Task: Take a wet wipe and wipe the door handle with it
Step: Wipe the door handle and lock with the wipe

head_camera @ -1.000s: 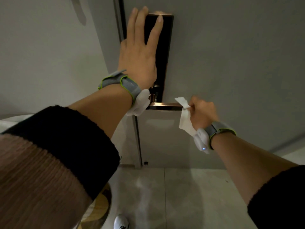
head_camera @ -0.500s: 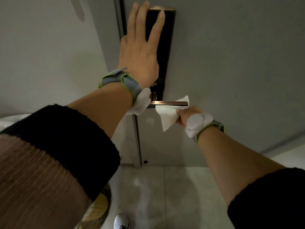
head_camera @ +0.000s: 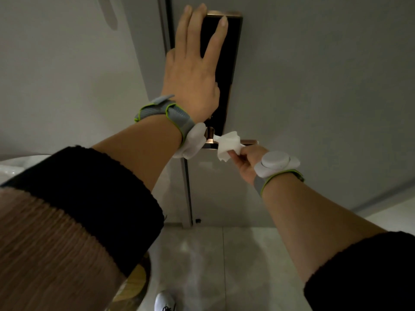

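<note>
A copper-coloured lever handle (head_camera: 249, 142) sticks out to the right from a tall black lock plate (head_camera: 226, 63) on the grey door (head_camera: 314, 86). My right hand (head_camera: 246, 163) pinches a crumpled white wet wipe (head_camera: 226, 143) and presses it on the handle close to the plate. My left hand (head_camera: 193, 70) lies flat against the lock plate, fingers spread upward, holding nothing. Most of the handle's inner part is hidden by the wipe and my left wrist device.
The door's edge and frame (head_camera: 187, 187) run down to a pale tiled floor (head_camera: 213, 254). A white shoe (head_camera: 165, 301) shows at the bottom. A light wall (head_camera: 67, 75) stands to the left, with a white rounded object (head_camera: 13, 167) at the left edge.
My right hand has slid the wipe leftward along the handle, from its outer end toward the lock plate, and the wipe has bunched up. My left hand stays on the plate.
</note>
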A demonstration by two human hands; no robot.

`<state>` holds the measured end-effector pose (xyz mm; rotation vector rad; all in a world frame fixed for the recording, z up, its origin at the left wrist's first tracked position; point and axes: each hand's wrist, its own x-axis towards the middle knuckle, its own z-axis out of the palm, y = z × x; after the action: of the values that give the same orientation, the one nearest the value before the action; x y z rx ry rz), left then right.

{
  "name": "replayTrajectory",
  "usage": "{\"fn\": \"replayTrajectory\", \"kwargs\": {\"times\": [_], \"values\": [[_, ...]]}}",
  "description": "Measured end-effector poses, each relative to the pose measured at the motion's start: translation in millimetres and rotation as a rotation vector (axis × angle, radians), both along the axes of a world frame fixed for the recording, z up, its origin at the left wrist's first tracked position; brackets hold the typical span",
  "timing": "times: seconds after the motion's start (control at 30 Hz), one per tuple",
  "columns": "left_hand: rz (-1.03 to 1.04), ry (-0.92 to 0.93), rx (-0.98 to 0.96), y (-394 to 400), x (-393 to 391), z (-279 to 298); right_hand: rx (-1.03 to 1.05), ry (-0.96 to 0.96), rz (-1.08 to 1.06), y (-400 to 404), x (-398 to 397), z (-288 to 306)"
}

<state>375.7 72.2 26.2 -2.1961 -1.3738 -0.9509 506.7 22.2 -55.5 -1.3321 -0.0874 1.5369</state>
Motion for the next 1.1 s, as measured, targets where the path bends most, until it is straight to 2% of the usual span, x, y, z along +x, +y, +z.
{"fn": "replayTrajectory", "kwargs": {"times": [0.23, 0.33, 0.47, 0.63, 0.8, 1.1], "values": [[-0.036, -0.004, 0.031, 4, -6, 0, 0.094, 0.043, -0.032, -6, 6, -1], [-0.044, -0.009, 0.018, 2, -7, 1, 0.088, 0.011, -0.112, -6, 20, -4], [-0.067, -0.011, 0.009, 2, -10, 1, 0.104, -0.079, -0.057, -2, 17, -8], [-0.082, -0.012, 0.018, 6, -11, 0, 0.036, 0.029, -0.092, 1, 4, -6], [-0.094, -0.017, 0.03, 12, -11, -4, 0.152, 0.118, -0.116, -2, 5, -19], [-0.098, -0.043, 0.059, 15, -11, -7, 0.223, 0.217, 0.04, 0, -24, -20]]}}
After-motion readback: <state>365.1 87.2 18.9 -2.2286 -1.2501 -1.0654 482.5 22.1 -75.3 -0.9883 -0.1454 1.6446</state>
